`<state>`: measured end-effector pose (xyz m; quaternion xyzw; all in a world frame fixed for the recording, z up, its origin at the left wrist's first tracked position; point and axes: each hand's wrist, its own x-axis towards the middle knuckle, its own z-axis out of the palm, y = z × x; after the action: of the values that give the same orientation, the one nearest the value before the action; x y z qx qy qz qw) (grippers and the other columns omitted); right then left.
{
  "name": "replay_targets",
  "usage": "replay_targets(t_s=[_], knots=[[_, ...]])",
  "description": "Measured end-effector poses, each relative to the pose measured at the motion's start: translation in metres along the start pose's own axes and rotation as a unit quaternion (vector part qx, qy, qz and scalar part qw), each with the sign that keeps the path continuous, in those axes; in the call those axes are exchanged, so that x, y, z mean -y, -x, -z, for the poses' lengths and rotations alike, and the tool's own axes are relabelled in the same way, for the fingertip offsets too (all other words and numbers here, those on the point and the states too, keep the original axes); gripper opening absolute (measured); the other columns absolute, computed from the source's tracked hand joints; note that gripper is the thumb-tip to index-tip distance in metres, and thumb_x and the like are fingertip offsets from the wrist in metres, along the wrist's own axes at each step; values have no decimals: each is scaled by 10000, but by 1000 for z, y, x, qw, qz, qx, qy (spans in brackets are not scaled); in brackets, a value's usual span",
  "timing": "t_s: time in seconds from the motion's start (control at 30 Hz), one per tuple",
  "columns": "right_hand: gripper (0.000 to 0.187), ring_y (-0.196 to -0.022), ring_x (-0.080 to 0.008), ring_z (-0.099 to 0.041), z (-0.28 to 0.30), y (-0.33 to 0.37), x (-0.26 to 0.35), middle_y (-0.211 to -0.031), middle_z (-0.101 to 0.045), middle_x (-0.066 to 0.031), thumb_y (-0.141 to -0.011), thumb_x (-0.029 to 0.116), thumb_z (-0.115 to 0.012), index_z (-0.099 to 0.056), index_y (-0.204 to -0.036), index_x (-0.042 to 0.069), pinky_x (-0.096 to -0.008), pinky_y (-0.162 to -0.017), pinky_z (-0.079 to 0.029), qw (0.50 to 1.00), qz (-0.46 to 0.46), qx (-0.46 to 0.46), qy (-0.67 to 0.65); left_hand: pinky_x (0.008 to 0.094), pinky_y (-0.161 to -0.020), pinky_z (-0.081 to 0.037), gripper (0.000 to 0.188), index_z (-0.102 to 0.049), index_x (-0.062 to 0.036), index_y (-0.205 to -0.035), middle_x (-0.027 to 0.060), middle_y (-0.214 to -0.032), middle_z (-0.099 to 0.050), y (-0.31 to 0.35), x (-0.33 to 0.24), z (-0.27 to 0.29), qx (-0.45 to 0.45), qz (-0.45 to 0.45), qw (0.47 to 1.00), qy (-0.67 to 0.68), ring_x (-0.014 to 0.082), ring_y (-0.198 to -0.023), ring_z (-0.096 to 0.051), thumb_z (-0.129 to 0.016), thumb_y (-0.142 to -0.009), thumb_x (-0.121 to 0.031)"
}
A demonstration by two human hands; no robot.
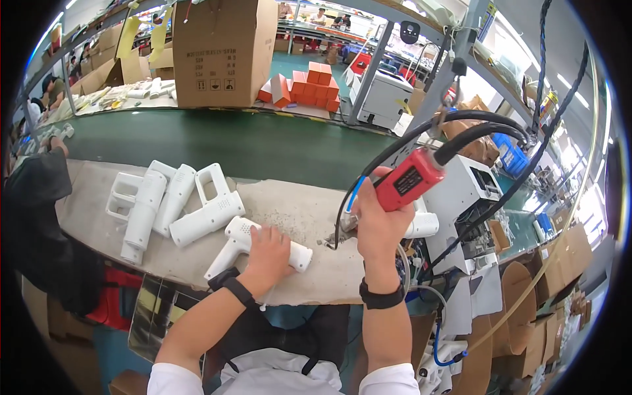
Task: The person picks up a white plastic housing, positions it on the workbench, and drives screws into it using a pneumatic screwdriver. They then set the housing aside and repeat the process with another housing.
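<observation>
My left hand (268, 254) is wrapped over a white pistol-shaped plastic housing (238, 230), which lies on the cardboard-covered bench with its handle toward me. In my right hand (380, 227) is a red power screwdriver (409, 179), gripped by its body. Black cables run from its upper end, and its lower tip is partly hidden by my fingers. The tool is to the right of the housing and apart from it. Several more white housings lie to the left, among them one with a looped handle (207, 214) and another at the far left (141, 214).
Beyond the bench's cardboard sheet (289, 197) runs a green conveyor belt (217, 141). A large cardboard box (224, 59) and stacked orange boxes (313, 85) stand behind it. At right are a white machine (461, 197) and hanging cables (559, 118). A co-worker's dark sleeve (39, 178) is at left.
</observation>
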<state>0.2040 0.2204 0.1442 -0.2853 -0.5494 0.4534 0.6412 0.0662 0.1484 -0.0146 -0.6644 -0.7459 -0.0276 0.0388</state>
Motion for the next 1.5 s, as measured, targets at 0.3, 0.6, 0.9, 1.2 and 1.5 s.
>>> replay_targets(t_s=[0.3, 0.6, 0.9, 1.2, 1.5], knots=[[214, -538, -90, -548, 4, 17, 10, -833, -654, -105, -848, -4, -633, -545, -1043, -13, -220, -468, -422, 999, -22, 44, -16, 427, -909, -406, 355, -642, -78, -1044, 61, -1068, -631, -4, -14, 37, -13, -148, 939, 310, 269, -1135, -515, -732, -748, -251], [181, -546, -89, -557, 6, 18, -1, -792, -637, -79, -871, 35, -652, -545, -1011, -5, -221, -479, -441, 997, 30, 69, 12, 397, -895, -414, 391, -638, -73, -1041, 65, -995, -641, -9, -13, 19, -63, -129, 948, 283, 255, -1060, -559, -762, -689, -192], [106, -548, -90, -566, 6, 15, -3, -728, -612, -41, -867, 50, -666, -587, -914, -2, -216, -498, -456, 998, 4, 56, 0, 446, -895, -440, 701, -612, -86, -1128, 125, -996, -646, -45, 19, 12, 149, -171, 968, 104, 309, -994, -606, -808, -573, -468], [107, -531, -87, -550, 7, 1, -52, -701, -600, -33, -864, 61, -668, -586, -881, -4, -218, -487, -434, 999, 28, 15, 34, 412, -723, -515, 575, -647, -80, -966, 125, -862, -672, -42, -6, -2, 89, -110, 981, 129, 313, -814, -661, -757, -608, -516], [126, -523, -81, -540, -1, 0, -81, -685, -589, -25, -858, 79, -676, -576, -864, 4, -220, -483, -426, 1000, 14, 4, 25, 397, -801, -489, 550, -628, -54, -1003, 109, -969, -664, -41, -7, 15, 155, -102, 979, 82, 258, -940, -644, -734, -656, -467]])
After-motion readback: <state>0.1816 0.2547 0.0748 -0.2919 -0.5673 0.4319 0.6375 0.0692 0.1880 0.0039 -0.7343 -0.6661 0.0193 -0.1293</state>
